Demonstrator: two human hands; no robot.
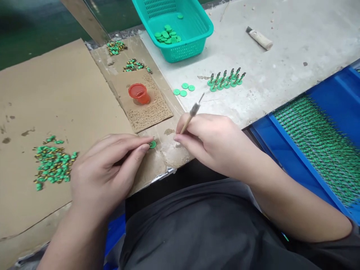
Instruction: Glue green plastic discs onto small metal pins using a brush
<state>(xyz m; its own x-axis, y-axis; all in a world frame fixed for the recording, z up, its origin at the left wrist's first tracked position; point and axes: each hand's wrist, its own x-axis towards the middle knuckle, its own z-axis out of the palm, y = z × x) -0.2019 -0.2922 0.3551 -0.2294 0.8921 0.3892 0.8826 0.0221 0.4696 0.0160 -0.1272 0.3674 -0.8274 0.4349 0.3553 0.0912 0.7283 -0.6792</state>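
Note:
My left hand [108,165] is closed at the near edge of the table, its thumb and forefinger pinched at the rim of a small round green base [152,144]. A tiny dark bit shows by the fingertip; what it is cannot be made out. My right hand [213,140] grips a thin wooden-handled tool [189,119] with a grey collar and a fine pointed tip, aimed up and away from the base. Beyond the hands, a small red cup [137,91] of liquid stands on a speckled cardboard piece [152,116].
Small green-and-dark figures lie in a pile [54,163] on the left cardboard [33,97]. Loose green bases [183,93] and figures standing on bases [225,80] are ahead. A turquoise basket [182,54] holds more bases. At right, a blue tray [303,138] holds rows of green pieces.

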